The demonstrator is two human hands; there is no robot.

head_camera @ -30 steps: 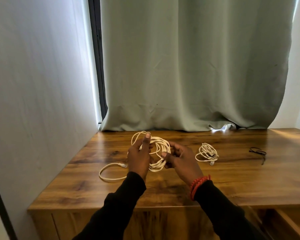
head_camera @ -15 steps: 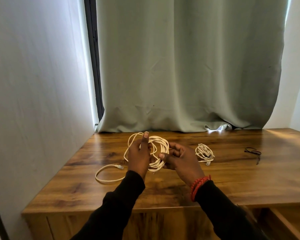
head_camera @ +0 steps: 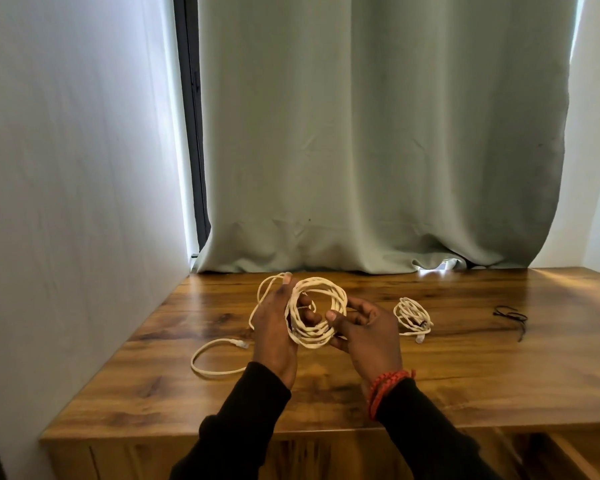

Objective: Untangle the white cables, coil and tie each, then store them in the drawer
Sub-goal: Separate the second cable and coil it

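Coil: a white cable coil [head_camera: 317,315] is held just above the table [head_camera: 465,375], between both hands, near the middle of the top.
Loose tail: the uncoiled tail [head_camera: 215,358] loops over the wood to the left; its plug [head_camera: 240,344] lies just beside the left hand.
Left hand: the left hand [head_camera: 274,327] grips the coil's left side, fingers through the ring, thumb raised along the outer turns.
Right hand: the right hand [head_camera: 364,332] has its fingers curled round the coil's right and lower edge, thumb tip pressing on the turns.
Second coil: a smaller coil [head_camera: 413,317] lies on the table right of the hands, apart from them; whether it is tied cannot be told.
Ties: thin black ties [head_camera: 511,317] lie further right, well apart from both coils.
Drawer: a drawer [head_camera: 551,455] appears to stand open at the lower right, under the table edge.
Step in hand: probably winding the last of the cable onto the coil.
Doing it well: one hand should keep the turns pinched together while the other feeds the tail in as same-sized loops, without twisting, so the plug ends flat against the ring.
Risk: slackening the grip would likely let the stiff turns spring apart.
Next need: a tie must be fetched from the right without letting go of the ring.
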